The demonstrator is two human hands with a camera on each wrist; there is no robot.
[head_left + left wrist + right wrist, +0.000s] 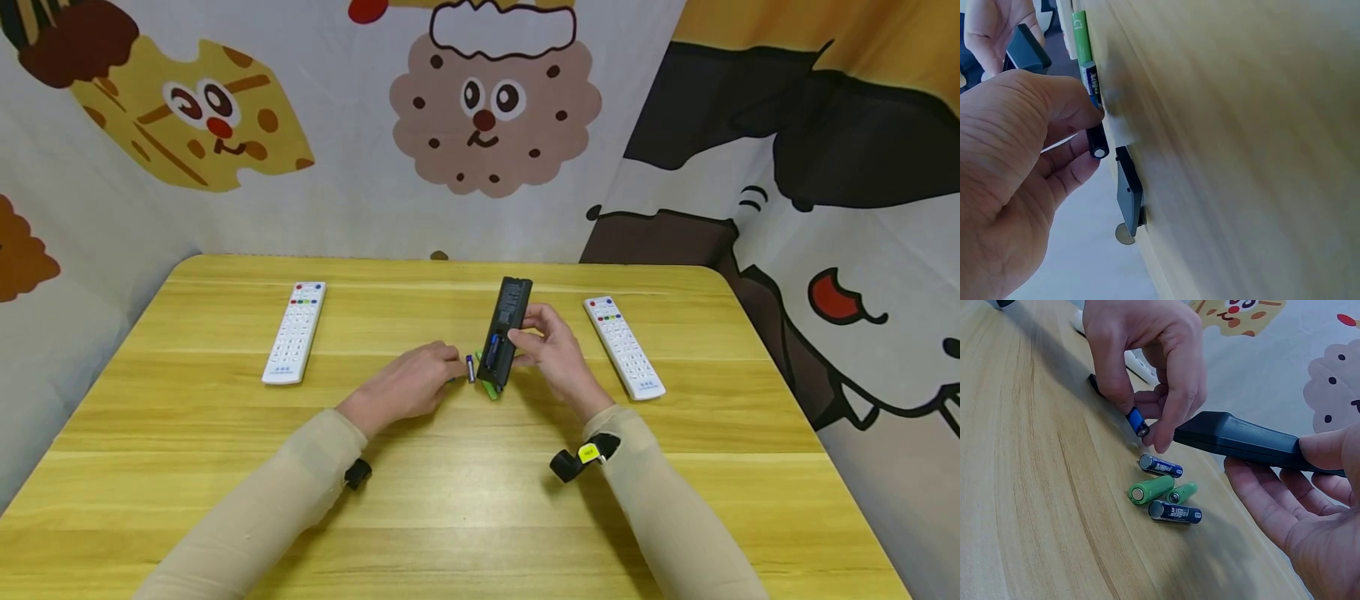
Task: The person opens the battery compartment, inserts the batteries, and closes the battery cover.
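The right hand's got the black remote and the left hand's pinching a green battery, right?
Nearly: the battery the left hand pinches is blue, not green; see the right wrist view. The right hand does hold the black remote.

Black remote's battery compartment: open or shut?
Open: a blue battery shows uncovered in the back of the black remote.
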